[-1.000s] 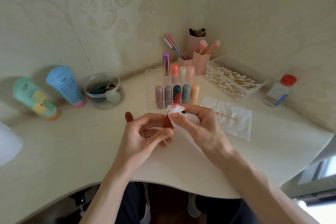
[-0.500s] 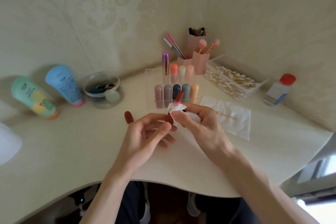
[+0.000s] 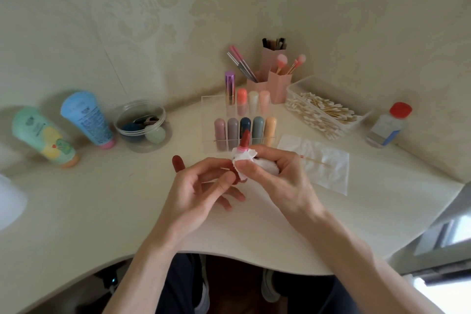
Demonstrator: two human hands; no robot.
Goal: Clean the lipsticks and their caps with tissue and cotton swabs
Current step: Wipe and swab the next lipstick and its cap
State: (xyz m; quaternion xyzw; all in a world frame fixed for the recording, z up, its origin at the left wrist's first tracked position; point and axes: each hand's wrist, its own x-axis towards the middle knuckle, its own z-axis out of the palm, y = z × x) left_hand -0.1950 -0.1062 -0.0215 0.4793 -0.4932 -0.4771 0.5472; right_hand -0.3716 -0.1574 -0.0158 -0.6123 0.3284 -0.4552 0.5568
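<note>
Desk (image 3: 102,211): being used as work surface.
Lipstick (image 3: 245,137): being pinched by the left hand (image 3: 201,191) above the desk, for steadying.
Tissue (image 3: 243,159): being gripped round its collar by the right hand (image 3: 277,173), for wiping.

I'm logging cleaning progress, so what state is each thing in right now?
red lipstick: uncapped, bullet out, held by left hand.
tissue wad: wrapped round the lipstick, pinched by right hand.
red cap: off, on the desk behind the left hand.
flat tissue: spread out, cotton swab lying on it.
swab box: open, no lid.
bottle: capped.
rack lipsticks: capped, upright.
</note>
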